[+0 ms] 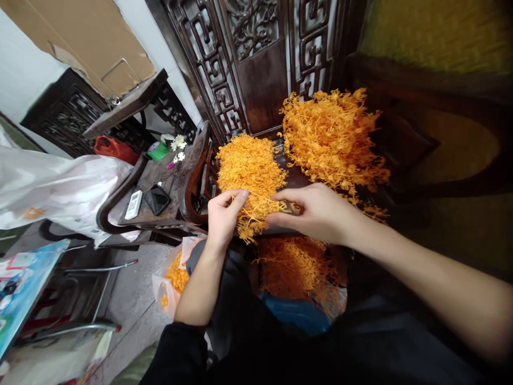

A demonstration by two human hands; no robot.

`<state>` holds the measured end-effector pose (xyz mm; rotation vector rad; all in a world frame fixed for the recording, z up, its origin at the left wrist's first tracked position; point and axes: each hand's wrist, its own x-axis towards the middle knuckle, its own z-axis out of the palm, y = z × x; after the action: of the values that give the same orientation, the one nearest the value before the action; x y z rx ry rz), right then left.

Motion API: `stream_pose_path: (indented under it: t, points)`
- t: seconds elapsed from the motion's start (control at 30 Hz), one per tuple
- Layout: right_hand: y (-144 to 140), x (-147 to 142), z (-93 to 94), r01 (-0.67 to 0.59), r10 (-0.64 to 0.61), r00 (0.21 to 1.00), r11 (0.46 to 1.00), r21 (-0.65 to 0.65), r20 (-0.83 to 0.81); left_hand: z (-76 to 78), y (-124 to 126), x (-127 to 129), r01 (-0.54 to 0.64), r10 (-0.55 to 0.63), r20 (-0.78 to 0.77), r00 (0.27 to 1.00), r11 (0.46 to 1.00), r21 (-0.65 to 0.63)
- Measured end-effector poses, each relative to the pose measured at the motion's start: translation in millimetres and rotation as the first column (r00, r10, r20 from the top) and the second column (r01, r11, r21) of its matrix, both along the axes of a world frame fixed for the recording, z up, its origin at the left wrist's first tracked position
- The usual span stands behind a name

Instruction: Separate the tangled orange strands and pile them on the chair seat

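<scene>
The orange sprigs point(252, 227) are at the near edge of the smaller pile point(250, 163), pinched in your left hand point(222, 216). Your right hand point(316, 214) is beside them, its fingertips parted. If your pinch loosens, sprigs could fall toward the blue basin point(296, 314).

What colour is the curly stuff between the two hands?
The curly stuff is yellowy orange; it shows best in the head view.

The dark wooden bench point(294, 177) carries a compact orange heap point(251, 164) near its left edge and, farther from that edge, a looser orange heap point(332, 138).
</scene>
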<state>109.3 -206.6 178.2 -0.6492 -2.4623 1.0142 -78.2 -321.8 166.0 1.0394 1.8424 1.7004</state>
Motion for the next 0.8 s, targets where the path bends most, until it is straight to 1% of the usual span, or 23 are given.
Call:
stream_pose_path:
  t: [0.07,0.13,0.2,0.23,0.3,0.37,0.4,0.43,0.53,0.63,0.7,0.8]
  points:
    - [-3,-2,-1.8,-0.011,0.009,1.000,0.998,0.067,0.026,1.3,1,2,0.000,0.002,0.036,0.999,0.999,-0.050]
    - [-3,-4,-2.6,-0.017,0.016,0.999,0.999,0.035,0.031,3.5,2,4,0.035,-0.025,0.122,0.992,0.996,-0.084]
    - [1,-2,-2.5,-0.057,0.057,0.998,0.995,-0.077,0.003,5.7,2,3,0.092,-0.069,0.243,0.968,0.992,-0.088]
    - [4,0,-2.1,-0.099,0.096,0.995,0.984,-0.148,-0.025,6.7,3,1,0.128,-0.098,0.299,0.949,0.988,-0.083]
    - [11,4,-1.5,-0.206,0.194,0.978,0.935,-0.290,-0.071,7.8,2,-3,0.231,-0.187,0.373,0.909,0.970,-0.076]
    - [17,9,-1.7,-0.259,0.246,0.966,0.882,-0.394,-0.084,8.2,0,-6,0.357,-0.300,0.377,0.876,0.930,-0.090]
    - [20,11,-2.1,-0.254,0.243,0.967,0.869,-0.425,-0.081,8.4,-2,-7,0.412,-0.352,0.355,0.866,0.905,-0.106]
    - [22,12,-2.8,-0.233,0.223,0.972,0.867,-0.441,-0.075,8.5,-3,-6,0.452,-0.393,0.325,0.860,0.883,-0.128]
    - [26,13,-4.7,-0.147,0.132,0.989,0.898,-0.414,-0.064,9.5,-7,0,0.500,-0.443,0.263,0.857,0.838,-0.219]
    - [27,12,-3.9,-0.108,0.093,0.994,0.933,-0.342,-0.060,10.2,-7,9,0.515,-0.450,0.265,0.853,0.807,-0.287]
    - [25,12,-2.2,-0.083,0.064,0.995,0.960,-0.269,-0.078,10.0,-6,13,0.508,-0.446,0.255,0.858,0.811,-0.289]
    - [20,10,-1.5,0.022,-0.034,0.995,0.993,-0.119,-0.098,9.1,-4,18,0.481,-0.428,0.237,0.872,0.839,-0.254]
